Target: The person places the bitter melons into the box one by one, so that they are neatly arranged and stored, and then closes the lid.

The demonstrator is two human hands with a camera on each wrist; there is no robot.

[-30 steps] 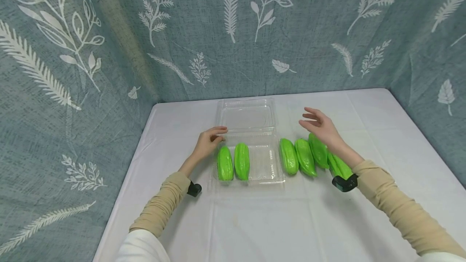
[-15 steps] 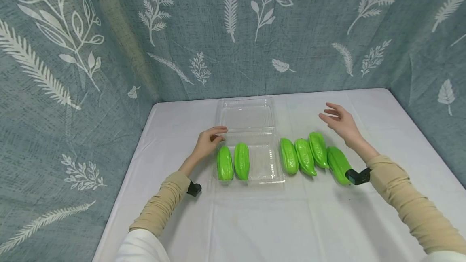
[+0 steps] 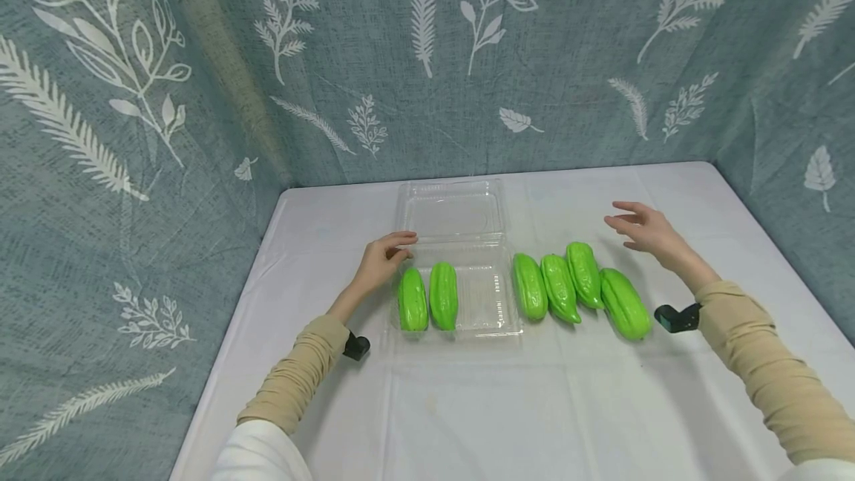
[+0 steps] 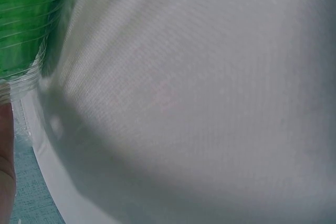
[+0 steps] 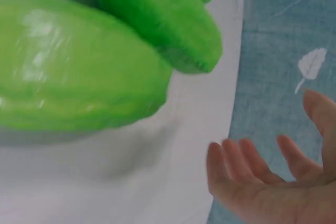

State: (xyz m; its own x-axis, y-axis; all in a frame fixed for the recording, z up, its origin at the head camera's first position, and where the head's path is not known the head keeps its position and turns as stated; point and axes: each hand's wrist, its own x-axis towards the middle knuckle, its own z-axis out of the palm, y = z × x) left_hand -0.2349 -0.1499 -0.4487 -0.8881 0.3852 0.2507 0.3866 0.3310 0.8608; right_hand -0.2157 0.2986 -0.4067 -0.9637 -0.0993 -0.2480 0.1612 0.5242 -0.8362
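Movement first: your right hand (image 3: 646, 232) has swung out to the right over the last sec, away from above the loose gourds, and now hovers past the far end of the row w/ fingers spread and relaxed, holding nothing. The right wrist view agrees: bare palm (image 5: 273, 182), fingers loose, gourds off to its left.

Left hand (image 3: 382, 258) hasn't budged; fingers curl onto the left rim of the clear clamshell tray (image 3: 504, 321), steadying it. Lid (image 3: 450, 214) lies flat open behind.

Gourd positions, unchanged: two green bitter gourds sit side by side in the tray's left half, one at (image 3: 413, 299), the other (image 3: 444, 295). Four more lie on the white cloth (image 3: 467, 407) just right of the tray, packed close, starting (image 3: 530, 286) and ending w/ the outermost (image 3: 625, 303).

Judgement: you're between picks, nothing in transit. The tray's right half is free, and the nearest loose gourd is the outermost one, just below your right hand.
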